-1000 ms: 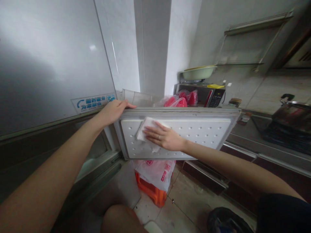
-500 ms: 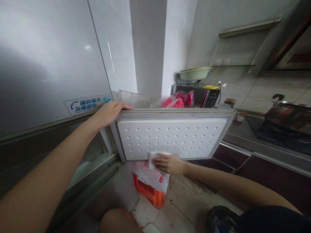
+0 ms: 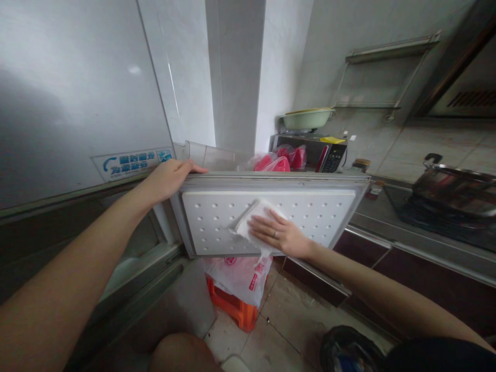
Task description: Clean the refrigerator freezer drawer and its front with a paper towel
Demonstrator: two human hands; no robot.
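Note:
A refrigerator door (image 3: 209, 217) stands swung out, its white dimpled inner panel facing me. My left hand (image 3: 176, 175) grips the door's top edge near the hinge side, thumb along the rim and the other fingers mostly hidden behind it. Against the middle of the panel, my right hand (image 3: 282, 232) presses a white cloth (image 3: 258, 209) under its fingers. A ring shows on one finger. One corner of the cloth hangs below the palm. The fridge compartment (image 3: 132, 263) lies open at the left, partly behind my left arm.
Below the door, a white plastic bag (image 3: 240, 276) lies on an orange stool (image 3: 236, 307). A bin (image 3: 344, 351) stands at the lower right. Behind the door are red bagged items (image 3: 275, 163) and a microwave (image 3: 333, 155). A pot (image 3: 457, 188) sits on the stove.
My right hand and the cloth have moved up from the panel's bottom edge to its middle. My left hand keeps its place on the door's top edge. The view has shifted slightly.

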